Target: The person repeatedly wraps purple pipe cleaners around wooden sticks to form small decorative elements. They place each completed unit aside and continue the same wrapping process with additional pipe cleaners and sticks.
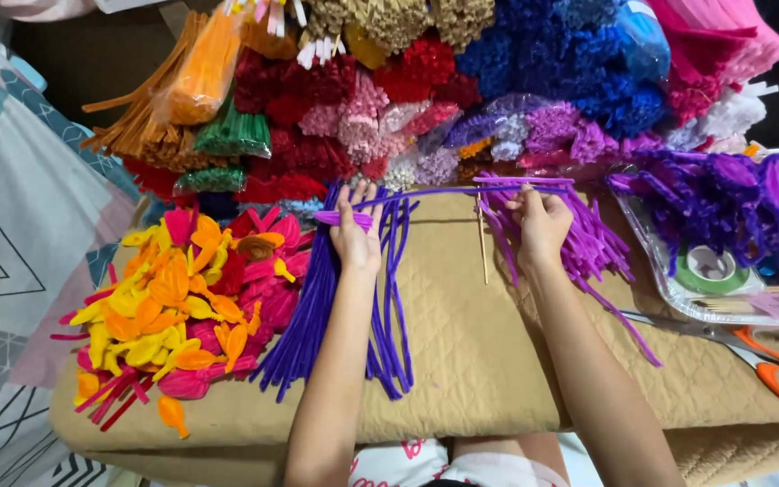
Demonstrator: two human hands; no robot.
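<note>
Mid-frame, the left hand (356, 236) and right hand (538, 225) each pinch one end of a fuzzy purple pipe cleaner (426, 192) stretched straight above the quilted tan worktop (471, 352), beside a thin wooden stick (482, 242).

The orange-handled scissors (773, 361) run off the right edge, so one handle loop is cut. The clear tray (678, 289) is also cut there, and its contents blur into a purple mass. The stacked bundles of pipe cleaners (534, 63) run past the top edge. The left hand (356, 236) covers part of the dark purple stems (317, 316) beneath it. The fingertips of the right hand (538, 224) are hidden among lilac stems (588, 243). The bench (471, 361) is cut off at the bottom.
</note>
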